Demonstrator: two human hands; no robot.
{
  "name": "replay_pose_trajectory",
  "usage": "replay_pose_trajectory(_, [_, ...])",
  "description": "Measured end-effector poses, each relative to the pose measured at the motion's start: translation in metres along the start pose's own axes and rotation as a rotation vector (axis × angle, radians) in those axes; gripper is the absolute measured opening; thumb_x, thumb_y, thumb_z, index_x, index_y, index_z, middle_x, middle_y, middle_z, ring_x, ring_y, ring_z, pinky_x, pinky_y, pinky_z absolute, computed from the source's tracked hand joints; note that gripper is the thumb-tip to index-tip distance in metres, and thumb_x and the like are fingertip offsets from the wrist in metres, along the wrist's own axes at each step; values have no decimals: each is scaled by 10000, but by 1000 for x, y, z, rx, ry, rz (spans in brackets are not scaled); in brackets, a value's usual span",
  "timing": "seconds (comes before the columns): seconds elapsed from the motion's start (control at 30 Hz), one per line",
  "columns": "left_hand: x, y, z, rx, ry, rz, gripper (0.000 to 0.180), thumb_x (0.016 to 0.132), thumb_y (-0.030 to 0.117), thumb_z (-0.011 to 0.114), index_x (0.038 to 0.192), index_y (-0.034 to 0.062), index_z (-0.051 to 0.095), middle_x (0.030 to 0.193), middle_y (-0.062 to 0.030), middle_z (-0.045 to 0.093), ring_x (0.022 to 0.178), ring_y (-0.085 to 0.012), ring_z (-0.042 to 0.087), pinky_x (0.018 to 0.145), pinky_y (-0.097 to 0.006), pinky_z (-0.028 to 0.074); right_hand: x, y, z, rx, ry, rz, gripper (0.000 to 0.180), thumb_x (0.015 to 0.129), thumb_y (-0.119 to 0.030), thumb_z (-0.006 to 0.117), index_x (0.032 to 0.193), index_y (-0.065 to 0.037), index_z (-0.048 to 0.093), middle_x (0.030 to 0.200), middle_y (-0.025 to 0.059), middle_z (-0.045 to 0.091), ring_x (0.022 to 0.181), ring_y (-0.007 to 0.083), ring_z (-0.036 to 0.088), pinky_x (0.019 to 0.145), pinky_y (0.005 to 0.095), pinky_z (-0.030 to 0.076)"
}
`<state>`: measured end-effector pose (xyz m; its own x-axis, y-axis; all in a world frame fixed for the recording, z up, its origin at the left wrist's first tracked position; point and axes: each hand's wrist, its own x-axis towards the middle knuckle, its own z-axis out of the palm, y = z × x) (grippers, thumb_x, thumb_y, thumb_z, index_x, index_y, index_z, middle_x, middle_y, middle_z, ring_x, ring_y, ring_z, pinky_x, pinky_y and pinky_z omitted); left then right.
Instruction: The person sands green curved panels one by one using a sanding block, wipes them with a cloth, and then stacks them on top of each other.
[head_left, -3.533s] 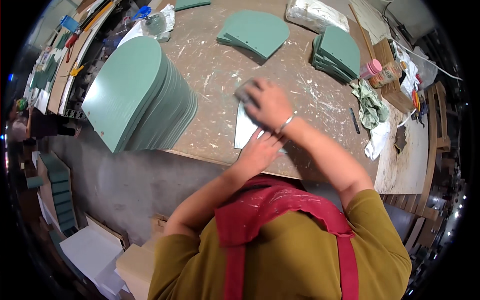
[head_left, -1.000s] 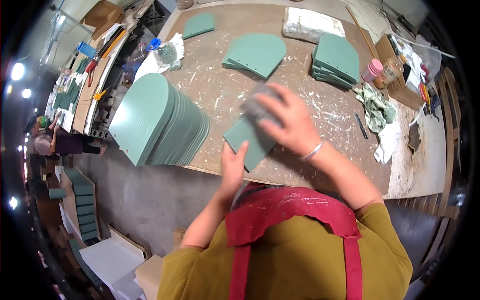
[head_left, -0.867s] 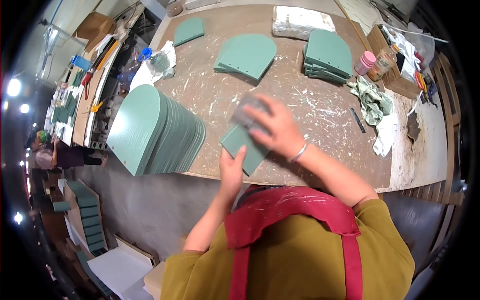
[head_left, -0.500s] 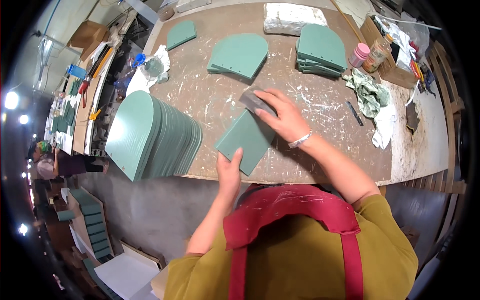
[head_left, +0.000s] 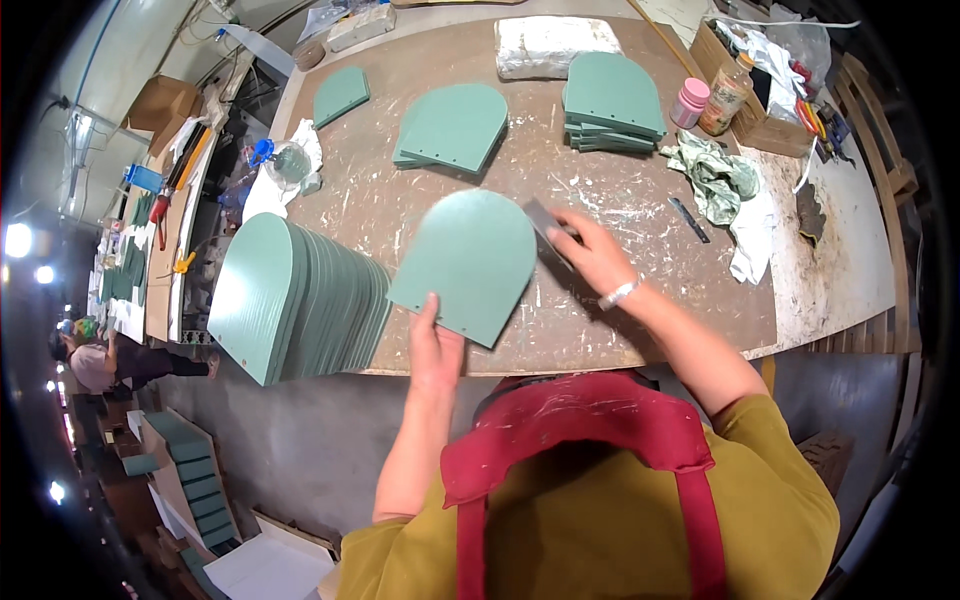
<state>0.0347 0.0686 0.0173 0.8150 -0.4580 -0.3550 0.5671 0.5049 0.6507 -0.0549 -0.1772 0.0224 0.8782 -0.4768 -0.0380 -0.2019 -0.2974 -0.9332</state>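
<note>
Left hand (head_left: 436, 345) is now pinching the straight bottom edge of the green arch-shaped panel (head_left: 468, 262), tipping it up off the worktop (head_left: 640, 330) instead of pressing it flat like a few seconds back. Right hand (head_left: 592, 252) is gripping a small grey sanding block (head_left: 546, 226), now working the panel's right edge rather than its face.

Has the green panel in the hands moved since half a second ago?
Yes. The green panel has turned, its arched end now nearer the leaning stack of panels.
</note>
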Motion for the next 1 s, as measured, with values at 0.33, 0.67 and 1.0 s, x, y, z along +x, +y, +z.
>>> replay_pose_trajectory(0.33, [28,18,69,-317,56,-196,397,1071,208,435,1399,-16,444,1413,-145,541,1318,-270,508,1132,-433,401,-52,-66,-21,-597,-130,-922,591,788,-262,756,1354,-206,594,1463,161,463,1225,359,544,990,463,458])
replay_pose_trajectory(0.67, [16,18,14,-412,-57,-412,410,1050,172,490,1419,2,432,1407,-144,548,1298,-269,532,1127,-434,424,-39,-60,-58,-454,-2,-894,611,762,-287,772,1345,-185,621,1400,212,494,1206,389,550,1005,475,452])
replay_pose_trajectory(1.0, [17,12,60,201,-329,-315,475,1031,150,513,1453,-26,382,1431,-168,512,1295,-258,534,1103,-416,445,39,17,-68,113,-118,-189,518,946,-324,643,1353,-11,581,1248,170,660,1114,226,623,970,330,476])
